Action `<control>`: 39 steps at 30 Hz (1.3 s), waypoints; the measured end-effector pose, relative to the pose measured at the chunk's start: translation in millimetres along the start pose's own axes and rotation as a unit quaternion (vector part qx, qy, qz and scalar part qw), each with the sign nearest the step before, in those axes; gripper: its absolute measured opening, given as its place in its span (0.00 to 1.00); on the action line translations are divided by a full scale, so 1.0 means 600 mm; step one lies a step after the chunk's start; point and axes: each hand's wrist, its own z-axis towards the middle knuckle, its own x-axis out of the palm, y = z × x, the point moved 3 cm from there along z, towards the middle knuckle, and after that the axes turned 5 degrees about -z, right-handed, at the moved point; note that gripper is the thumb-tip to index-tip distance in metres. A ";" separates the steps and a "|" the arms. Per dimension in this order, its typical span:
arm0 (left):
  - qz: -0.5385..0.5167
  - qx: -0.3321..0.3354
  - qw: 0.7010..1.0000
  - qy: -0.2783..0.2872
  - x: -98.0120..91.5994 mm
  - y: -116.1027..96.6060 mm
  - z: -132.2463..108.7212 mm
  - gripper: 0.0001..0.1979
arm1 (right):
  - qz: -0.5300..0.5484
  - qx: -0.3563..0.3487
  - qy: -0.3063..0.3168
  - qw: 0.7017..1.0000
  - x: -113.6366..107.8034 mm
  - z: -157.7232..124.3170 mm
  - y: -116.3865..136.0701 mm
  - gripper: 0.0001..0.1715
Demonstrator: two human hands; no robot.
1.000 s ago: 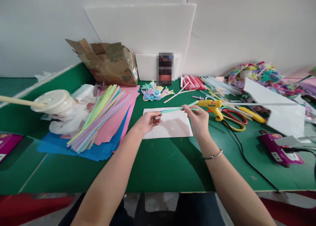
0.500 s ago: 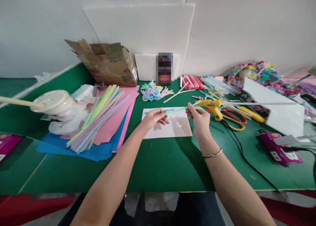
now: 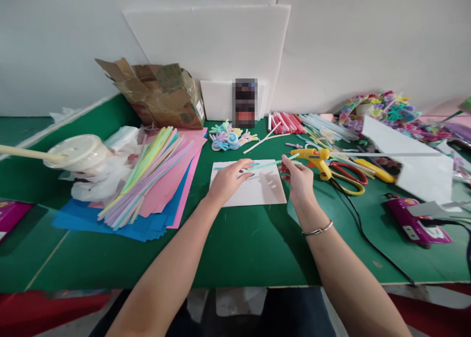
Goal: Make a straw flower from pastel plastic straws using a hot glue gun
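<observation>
A light green pipe cleaner (image 3: 268, 165) stretches sideways above a white board (image 3: 253, 194). My right hand (image 3: 300, 180) pinches its right part between thumb and fingers; a short green end sticks out past the fingertips. Around the left end of it is my left hand (image 3: 228, 179), thumb and fingers parted. Whether those fingers touch the pipe cleaner I cannot tell. On the board lies a blue strip (image 3: 220, 168), partly hidden behind my left hand. Just right of my right hand stands a yellow glue gun (image 3: 316, 156).
Left are pastel pipe cleaners (image 3: 147, 180) on coloured sheets (image 3: 154, 226), a lidded cup (image 3: 75, 150) and a cardboard box (image 3: 162, 96). Behind the board sit curled pipe-cleaner pieces (image 3: 230, 138). Right are scissors (image 3: 349, 180), a black cord (image 3: 362, 229) and a purple power strip (image 3: 415, 221).
My left hand has let its pinch go and spread its fingers at the pipe cleaner's left end. The right hand still holds it in nearly the same place.
</observation>
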 end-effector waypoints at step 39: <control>-0.447 -0.400 0.800 -0.002 -0.001 0.014 0.004 0.08 | -0.024 -0.203 0.089 0.975 0.012 -0.010 0.010 0.15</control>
